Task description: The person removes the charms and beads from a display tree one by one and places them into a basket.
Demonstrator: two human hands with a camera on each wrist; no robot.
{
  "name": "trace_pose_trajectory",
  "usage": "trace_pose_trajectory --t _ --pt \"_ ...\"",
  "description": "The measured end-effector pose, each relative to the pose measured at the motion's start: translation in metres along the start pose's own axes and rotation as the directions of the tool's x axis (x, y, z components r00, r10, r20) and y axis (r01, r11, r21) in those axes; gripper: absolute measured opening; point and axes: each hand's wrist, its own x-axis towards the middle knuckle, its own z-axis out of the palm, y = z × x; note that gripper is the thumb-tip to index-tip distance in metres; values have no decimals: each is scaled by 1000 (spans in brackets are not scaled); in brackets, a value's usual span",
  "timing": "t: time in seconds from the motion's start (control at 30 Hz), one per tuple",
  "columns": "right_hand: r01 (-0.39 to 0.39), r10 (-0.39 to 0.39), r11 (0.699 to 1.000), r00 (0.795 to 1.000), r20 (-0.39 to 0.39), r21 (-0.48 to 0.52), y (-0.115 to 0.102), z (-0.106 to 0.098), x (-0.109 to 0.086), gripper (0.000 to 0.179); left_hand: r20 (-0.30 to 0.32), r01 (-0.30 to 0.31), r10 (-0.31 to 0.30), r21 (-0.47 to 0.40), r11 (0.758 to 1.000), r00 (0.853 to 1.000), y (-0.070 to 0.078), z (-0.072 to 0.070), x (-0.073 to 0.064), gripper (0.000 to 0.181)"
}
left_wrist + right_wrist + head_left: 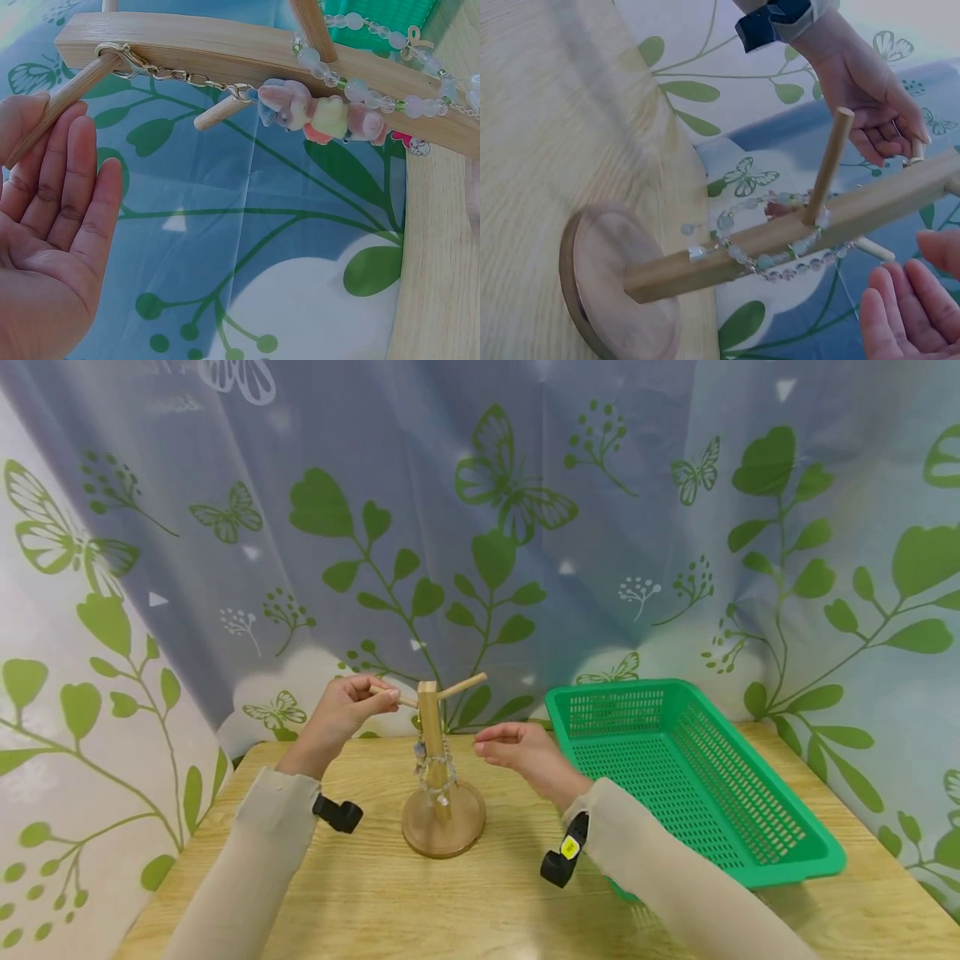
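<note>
A wooden peg stand (430,718) rises from a round base (442,827) in the middle of the table. My left hand (348,702) pinches the tip of its upper left peg (71,94); the fingers (52,210) lie nearly straight along it. A keychain clasp (124,60) rings that peg's base, and its chain leads to a small pastel charm (315,112). A bead bracelet (780,262) loops around the post. My right hand (517,747) hovers open just right of the post, palm up (907,315), holding nothing.
A green plastic basket (750,827) sits at the right on the wooden table (375,893), close to my right forearm. A leaf-and-butterfly curtain (480,527) hangs right behind the table. Another peg (465,683) sticks out to the upper right.
</note>
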Motion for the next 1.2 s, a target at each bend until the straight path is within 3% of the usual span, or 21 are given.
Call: trace_pose_trajectory --t 0.57,1.2 --pt "42 -51 997 986 -161 -62 25 27 -1 18 -3 -2 2 4 1000 1000 -1 1 0 15" --pt "156 -147 988 956 -254 14 44 46 -7 25 -3 -9 9 -7 1000 1000 0 2 -1 16"
